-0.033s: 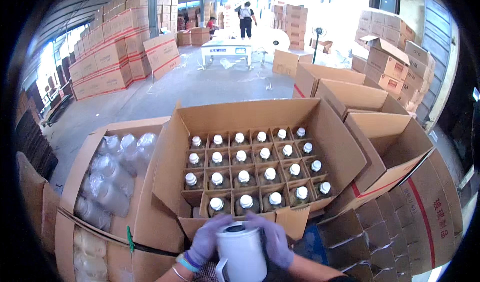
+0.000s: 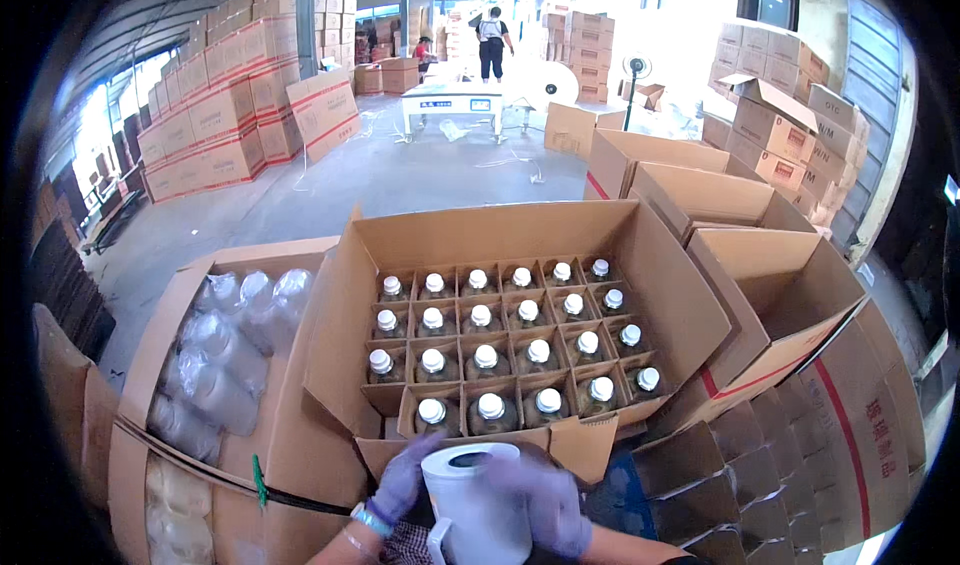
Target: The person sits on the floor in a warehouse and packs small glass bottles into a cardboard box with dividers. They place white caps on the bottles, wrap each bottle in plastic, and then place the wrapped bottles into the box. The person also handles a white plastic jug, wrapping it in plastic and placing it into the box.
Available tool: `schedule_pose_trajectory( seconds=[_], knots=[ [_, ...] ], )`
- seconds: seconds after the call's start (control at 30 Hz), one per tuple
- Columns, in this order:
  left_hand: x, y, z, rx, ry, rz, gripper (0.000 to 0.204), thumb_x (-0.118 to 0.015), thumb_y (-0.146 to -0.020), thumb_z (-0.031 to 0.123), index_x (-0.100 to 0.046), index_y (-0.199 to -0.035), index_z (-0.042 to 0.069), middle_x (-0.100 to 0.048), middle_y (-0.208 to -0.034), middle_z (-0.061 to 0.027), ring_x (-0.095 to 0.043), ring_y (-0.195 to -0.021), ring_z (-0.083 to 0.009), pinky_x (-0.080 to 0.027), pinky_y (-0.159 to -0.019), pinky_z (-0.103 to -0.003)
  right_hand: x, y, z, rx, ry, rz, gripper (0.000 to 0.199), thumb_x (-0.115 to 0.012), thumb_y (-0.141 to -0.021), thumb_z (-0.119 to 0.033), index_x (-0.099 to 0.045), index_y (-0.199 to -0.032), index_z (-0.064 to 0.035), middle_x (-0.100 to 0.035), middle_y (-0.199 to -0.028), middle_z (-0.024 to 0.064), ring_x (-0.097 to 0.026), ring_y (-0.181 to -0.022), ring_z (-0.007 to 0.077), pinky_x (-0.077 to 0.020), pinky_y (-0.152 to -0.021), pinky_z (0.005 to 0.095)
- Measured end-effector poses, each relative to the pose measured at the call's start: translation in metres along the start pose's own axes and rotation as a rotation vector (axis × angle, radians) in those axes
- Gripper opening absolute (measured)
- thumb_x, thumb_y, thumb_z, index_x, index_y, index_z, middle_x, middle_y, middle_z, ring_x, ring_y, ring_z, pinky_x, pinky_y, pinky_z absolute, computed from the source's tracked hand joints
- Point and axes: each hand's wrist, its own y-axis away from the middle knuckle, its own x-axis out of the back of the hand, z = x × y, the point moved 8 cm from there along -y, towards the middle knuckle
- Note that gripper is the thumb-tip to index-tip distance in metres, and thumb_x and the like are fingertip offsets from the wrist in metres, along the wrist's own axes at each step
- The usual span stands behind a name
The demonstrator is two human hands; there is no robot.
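Note:
A smooth white jug (image 2: pixel 480 515) stands upright close in front of me, with a round dark opening at its top and a handle at its lower left. My left hand (image 2: pixel 402 485), in a pale purple glove, is pressed against the jug's left side. My right hand (image 2: pixel 548 510), gloved alike, lies over its right side, its fingers smeared by motion. Just beyond is an open carton (image 2: pixel 500 227) with cardboard dividers. Clear bottles with white caps (image 2: pixel 485 357) fill most of its cells; the front left cell (image 2: pixel 390 427) shows no bottle.
On the left, a carton (image 2: pixel 165 350) holds plastic-wrapped clear items (image 2: pixel 225 365). Open cartons (image 2: pixel 770 275) line the right, with folded cardboard dividers (image 2: pixel 740 475) below them. Farther off are stacked boxes (image 2: pixel 215 115), a white table (image 2: pixel 452 100) and a standing person (image 2: pixel 490 45).
My right hand has moved off the jug's top rim to its right side and blurred. My left hand has shifted slightly left, and more of the jug's top shows.

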Motion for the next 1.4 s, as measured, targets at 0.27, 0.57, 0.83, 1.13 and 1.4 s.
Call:
schedule_pose_trajectory(
  seconds=[0.27,0.57,0.83,1.13,1.4],
  knots=[
    [-0.019,-0.036,-0.048,0.147,0.702,-0.015,0.047,-0.049,-0.105,0.039,-0.064,-0.124,-0.001,-0.069,-0.119,-0.0133,-0.065,-0.110,-0.0211,-0.050,-0.100,-0.035,0.028,-0.048,0.003,-0.025,0.450,-0.337,0.040,-0.058,-0.094,-0.027,-0.066,-0.126,-0.0025,-0.064,-0.126,0.0163,-0.061,-0.118,0.0315,-0.0458,-0.104,0.0405],
    [-0.021,0.021,0.190,-0.645,0.107,-0.204,0.029,-0.061,-0.096,0.019,-0.066,-0.119,0.002,-0.068,-0.111,-0.0124,-0.063,-0.107,-0.0287,-0.050,-0.094,-0.040,-0.122,0.029,-0.164,0.869,0.746,-0.873,0.063,-0.078,-0.064,-0.048,-0.068,-0.114,-0.0120,-0.059,-0.123,0.0165,-0.055,-0.118,0.0399,-0.0421,-0.100,0.0517],
    [-0.047,0.074,0.043,0.048,0.393,0.150,0.031,-0.053,-0.099,0.016,-0.064,-0.124,0.001,-0.065,-0.118,-0.0179,-0.058,-0.113,-0.0358,-0.043,-0.102,-0.043,-0.031,-0.013,-0.037,0.188,1.065,-0.292,0.049,-0.068,-0.084,-0.048,-0.068,-0.114,-0.0087,-0.068,-0.112,0.0172,-0.065,-0.108,0.0337,-0.0518,-0.094,0.0434],
    [-0.058,0.033,0.042,0.058,0.487,-0.209,0.047,-0.051,-0.104,0.037,-0.058,-0.130,-0.002,-0.066,-0.120,-0.0173,-0.062,-0.113,-0.0246,-0.047,-0.100,-0.035,0.043,0.000,0.002,-0.573,0.550,-0.114,0.071,-0.028,-0.102,-0.063,-0.063,-0.118,-0.0034,-0.070,-0.109,0.0152,-0.069,-0.096,0.0210,-0.0530,-0.091,0.0349],
    [-0.007,0.097,0.143,-0.113,0.025,0.169,0.053,-0.069,-0.089,0.025,-0.053,-0.130,-0.003,-0.049,-0.140,-0.0236,-0.048,-0.132,-0.0358,-0.038,-0.110,-0.041,0.054,0.032,-0.026,-0.425,0.884,-0.343,0.076,-0.051,-0.096,-0.059,-0.037,-0.153,-0.0110,-0.047,-0.145,0.0215,-0.054,-0.126,0.0339,-0.0451,-0.105,0.0439]
  ],
)
